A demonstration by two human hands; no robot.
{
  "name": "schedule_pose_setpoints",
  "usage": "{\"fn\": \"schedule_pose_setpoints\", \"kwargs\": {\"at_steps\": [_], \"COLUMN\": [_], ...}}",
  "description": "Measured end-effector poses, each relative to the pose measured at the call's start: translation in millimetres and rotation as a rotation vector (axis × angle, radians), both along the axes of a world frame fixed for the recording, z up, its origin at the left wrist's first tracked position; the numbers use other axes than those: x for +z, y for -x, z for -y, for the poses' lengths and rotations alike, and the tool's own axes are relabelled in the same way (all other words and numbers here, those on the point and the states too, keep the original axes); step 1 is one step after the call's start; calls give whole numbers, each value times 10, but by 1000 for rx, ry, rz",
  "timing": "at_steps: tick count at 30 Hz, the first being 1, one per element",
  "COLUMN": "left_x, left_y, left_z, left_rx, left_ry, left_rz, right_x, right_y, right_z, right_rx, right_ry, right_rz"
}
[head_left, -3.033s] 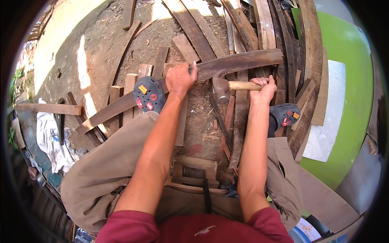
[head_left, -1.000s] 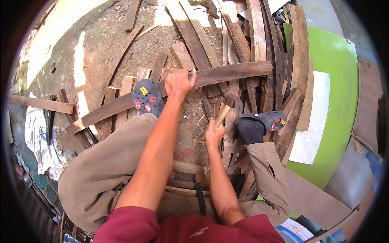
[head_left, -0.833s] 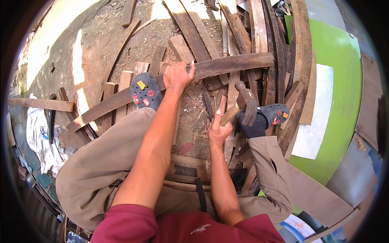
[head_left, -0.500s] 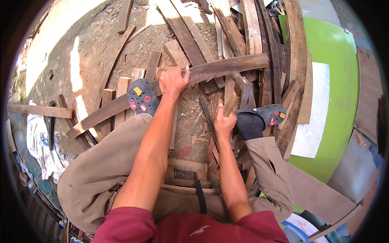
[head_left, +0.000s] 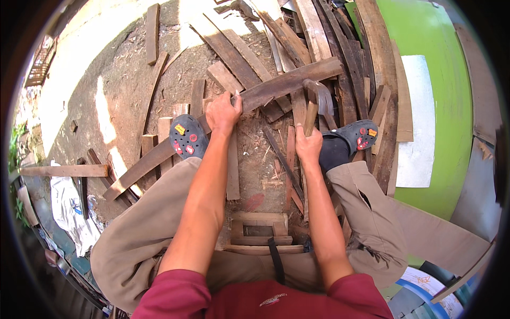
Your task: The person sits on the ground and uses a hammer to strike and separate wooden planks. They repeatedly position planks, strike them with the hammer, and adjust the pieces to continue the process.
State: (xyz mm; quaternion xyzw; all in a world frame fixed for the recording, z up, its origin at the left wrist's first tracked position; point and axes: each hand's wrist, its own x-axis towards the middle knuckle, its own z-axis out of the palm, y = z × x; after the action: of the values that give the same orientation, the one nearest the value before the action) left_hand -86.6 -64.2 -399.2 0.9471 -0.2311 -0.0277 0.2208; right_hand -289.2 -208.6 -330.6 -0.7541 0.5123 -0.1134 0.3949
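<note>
A long dark wooden plank point(head_left: 281, 85) slants across the ground, its far right end resting over other boards. My left hand point(head_left: 223, 111) is closed around it near the middle, with the thumb on top. Close beside the plank's right part, my right hand point(head_left: 309, 142) grips the wooden handle of a hammer point(head_left: 322, 100). The hammer's metal head is at the plank's near edge; whether they touch I cannot tell. The left clog point(head_left: 188, 137) stands against the plank, and the right clog point(head_left: 357, 139) is beside the hammer.
Loose boards point(head_left: 234, 56) lie scattered ahead, and a pile of long timbers point(head_left: 353, 69) stretches along the right. Beyond it are a green sheet point(head_left: 435, 111) and a white panel point(head_left: 417, 122). A small wooden frame point(head_left: 258, 217) sits between my legs. White cloth point(head_left: 71, 204) lies at the left.
The view has shifted a little. My right hand has moved slightly up and right, and the hammer's head is now closer to the plank's edge. My left hand keeps its hold.
</note>
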Motion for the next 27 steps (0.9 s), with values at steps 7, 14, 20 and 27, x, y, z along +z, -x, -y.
{"fn": "schedule_pose_setpoints", "kwargs": {"at_steps": [7, 14, 20, 27], "left_x": [52, 431, 407, 175], "left_y": [-4, 259, 442, 252], "left_z": [57, 291, 500, 535], "left_rx": [-44, -284, -174, -88], "left_ry": [106, 248, 64, 220], "left_rz": [101, 119, -346, -874], "right_x": [-314, -97, -121, -164], "right_y": [37, -80, -88, -133], "right_z": [475, 427, 397, 325], "right_rx": [74, 37, 8, -41], "right_ry": [-172, -292, -374, -378], "right_rz": [-208, -304, -260, -232]}}
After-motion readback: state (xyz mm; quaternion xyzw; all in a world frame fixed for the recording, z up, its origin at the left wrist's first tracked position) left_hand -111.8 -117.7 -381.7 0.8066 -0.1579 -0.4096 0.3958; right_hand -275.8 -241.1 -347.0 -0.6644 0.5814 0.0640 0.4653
